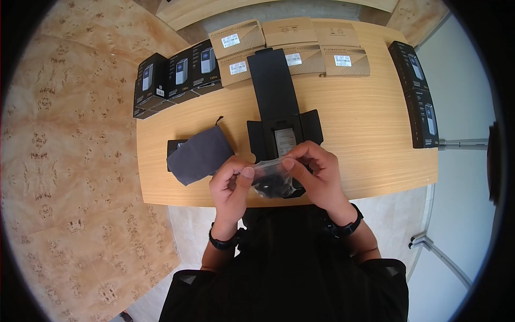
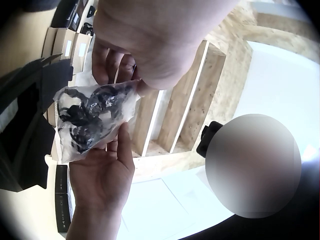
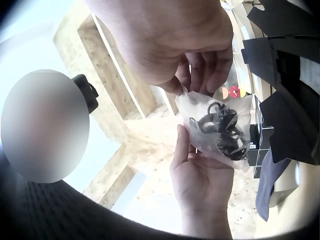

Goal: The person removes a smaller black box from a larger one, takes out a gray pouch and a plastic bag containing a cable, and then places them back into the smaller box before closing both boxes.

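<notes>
A small clear plastic bag (image 1: pixel 272 177) with black items inside, among them thin black loops like a cord, is held up near the table's front edge. My left hand (image 1: pixel 229 185) pinches its left top corner between thumb and fingers, and my right hand (image 1: pixel 321 177) pinches the right one. Both wrist views show the bag (image 2: pixel 92 117) stretched between the two hands. Just beyond it an open black box (image 1: pixel 273 86) stands with its lid and side flaps spread. A white printed piece (image 1: pixel 285 140) shows inside. Left of the box, a grey cloth pouch (image 1: pixel 201 155) with a drawstring overlaps a dark item.
Brown cartons (image 1: pixel 289 32) are stacked along the table's back edge. Several black product boxes (image 1: pixel 179 75) stand at the back left, with more black boxes (image 1: pixel 421 118) along the right edge. A white panel (image 1: pixel 461 204) on metal legs is beside the table.
</notes>
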